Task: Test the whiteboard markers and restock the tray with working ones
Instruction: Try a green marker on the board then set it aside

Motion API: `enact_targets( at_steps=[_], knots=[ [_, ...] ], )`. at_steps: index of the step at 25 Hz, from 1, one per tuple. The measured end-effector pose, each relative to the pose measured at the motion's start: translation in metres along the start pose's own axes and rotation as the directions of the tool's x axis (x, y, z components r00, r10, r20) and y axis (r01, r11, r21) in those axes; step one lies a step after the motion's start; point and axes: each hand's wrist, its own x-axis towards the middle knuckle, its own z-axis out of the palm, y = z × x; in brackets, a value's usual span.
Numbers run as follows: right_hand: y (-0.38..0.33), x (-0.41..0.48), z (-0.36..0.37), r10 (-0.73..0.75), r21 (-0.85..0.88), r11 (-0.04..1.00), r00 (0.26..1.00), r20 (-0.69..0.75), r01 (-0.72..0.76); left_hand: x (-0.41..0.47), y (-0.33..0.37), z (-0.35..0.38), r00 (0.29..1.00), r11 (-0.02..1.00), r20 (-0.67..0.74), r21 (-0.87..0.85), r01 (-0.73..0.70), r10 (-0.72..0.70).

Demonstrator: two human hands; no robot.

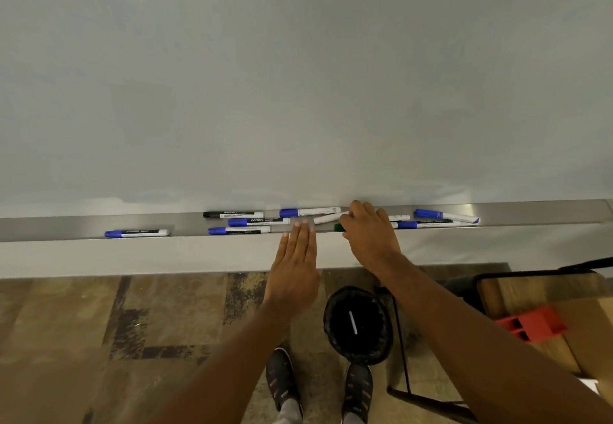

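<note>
Looks like the picking-up step, and I can't spot any test scribbles on the whiteboard [298, 75]. The right hand [370, 231] is down in the tray [66, 228], about the middle of it, fingers curled round a green marker [338, 227] with only the cap poking out on the hand's left side. The left hand [293, 268] is flat with straight fingers, tips touching the tray's front edge just beside the right hand, holding nothing. The others lie loose along the tray: a black marker [232, 214] and blue markers [238, 230] toward the left end, more blue toward the right end. A bin [326, 321] sits on the floor right below, with what looks like a lone marker [352, 322] in it. Next move, I'd guess: lift the green one clear, pull the cap with the left hand, then draw a line on the board to see if it writes.
</note>
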Motion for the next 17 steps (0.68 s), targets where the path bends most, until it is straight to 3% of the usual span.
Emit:
enact_targets(
  at_steps=[10, 13, 15, 17],
  knots=[
    [-0.005, -0.009, -0.018, 0.071, 0.133, 0.990, 0.986, -0.148, -0.052, 0.004, -0.006, -0.014, 0.993, 0.990, 0.118, -0.140, 0.009, 0.008],
    [-0.004, -0.017, -0.043, 0.084, 0.176, 0.983, 0.978, -0.191, -0.050, 0.000, 0.001, -0.042, 0.998, 0.940, 0.060, -0.341, 0.020, 0.000],
    [-0.004, -0.024, -0.067, 0.112, 0.366, 0.930, 0.978, -0.174, -0.041, -0.004, 0.012, -0.069, 0.995, 0.854, -0.092, -0.520, -0.019, -0.034],
    [-0.010, -0.034, -0.093, 0.195, 0.712, 0.698, 0.978, -0.081, -0.080, -0.003, 0.026, -0.104, 0.964, 0.655, -0.169, -0.756, 0.006, -0.204]
  ],
)
